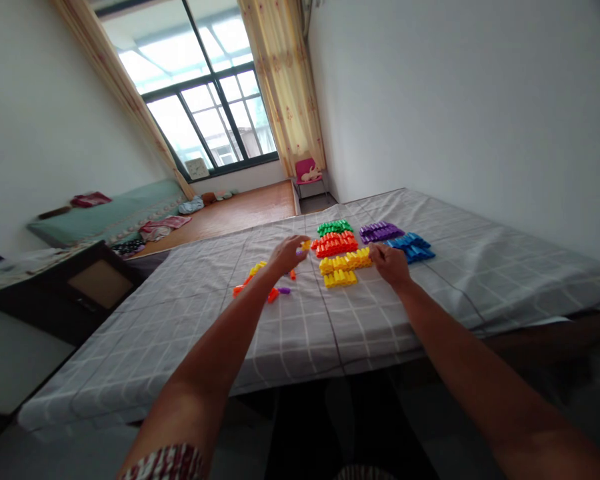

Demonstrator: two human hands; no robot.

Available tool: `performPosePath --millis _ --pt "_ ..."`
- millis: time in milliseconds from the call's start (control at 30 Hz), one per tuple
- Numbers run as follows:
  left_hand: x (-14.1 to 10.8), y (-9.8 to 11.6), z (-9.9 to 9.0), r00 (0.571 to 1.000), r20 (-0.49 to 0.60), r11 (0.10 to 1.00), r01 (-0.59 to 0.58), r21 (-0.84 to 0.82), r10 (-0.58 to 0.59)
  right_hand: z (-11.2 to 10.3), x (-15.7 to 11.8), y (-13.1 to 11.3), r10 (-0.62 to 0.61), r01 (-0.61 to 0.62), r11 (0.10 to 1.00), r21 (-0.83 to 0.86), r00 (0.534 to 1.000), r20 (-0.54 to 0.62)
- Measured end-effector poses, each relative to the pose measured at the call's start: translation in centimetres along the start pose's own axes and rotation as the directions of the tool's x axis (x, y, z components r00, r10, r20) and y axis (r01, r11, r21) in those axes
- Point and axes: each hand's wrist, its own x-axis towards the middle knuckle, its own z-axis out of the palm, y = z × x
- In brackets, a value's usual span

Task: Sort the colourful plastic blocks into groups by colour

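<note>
My left hand (286, 255) is closed, with a small yellow plastic piece (305, 245) at its fingertips and a bit of purple just under it. Fingers pressed together, my right hand (390, 262) is at the right end of the upper row of yellow pieces (347, 261); what it grips is hidden. Below lies a shorter yellow row (340, 279). Orange pieces (336, 244) and green pieces (334, 228) are lined up behind. Purple pieces (381, 231) and blue pieces (414, 247) lie in rows beyond my right hand.
Loose mixed pieces (273, 294) are scattered left of the rows, partly behind my left forearm. Everything lies on a bed with a grey checked sheet (380, 333). A white wall (460, 100) borders the right, a dark cabinet (80, 293) the left. A pink chair (307, 172) stands beyond.
</note>
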Motion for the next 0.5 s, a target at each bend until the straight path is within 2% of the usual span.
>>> performPosePath --millis 33,100,133,200,300,500 --pt "0.5 1.8 0.7 0.995 0.037 0.995 -0.096 -0.03 0.097 -0.2 0.1 0.1 0.034 -0.033 0.999 0.015 0.998 -0.061" --pt "1.2 5.4 2.2 0.938 0.14 0.947 -0.306 -0.101 0.317 -0.5 0.2 0.3 0.092 -0.086 0.995 0.047 0.983 -0.158" --pt "1.4 6.9 3.0 0.907 0.183 0.925 -0.362 -0.115 0.378 -0.6 0.3 0.3 0.111 -0.102 0.993 0.057 0.976 -0.189" --pt "1.5 9.1 4.4 0.869 0.264 0.908 -0.41 -0.09 0.418 -0.6 0.3 0.4 0.126 -0.117 0.991 0.058 0.969 -0.213" --pt "1.6 10.0 6.0 0.849 0.348 0.908 -0.418 -0.014 0.397 -0.5 0.2 0.4 0.109 -0.104 0.994 0.037 0.976 -0.191" --pt "1.2 9.2 7.9 0.853 0.368 0.913 -0.407 0.024 0.37 -0.1 0.1 0.5 0.086 -0.089 0.996 -0.018 0.988 -0.13"
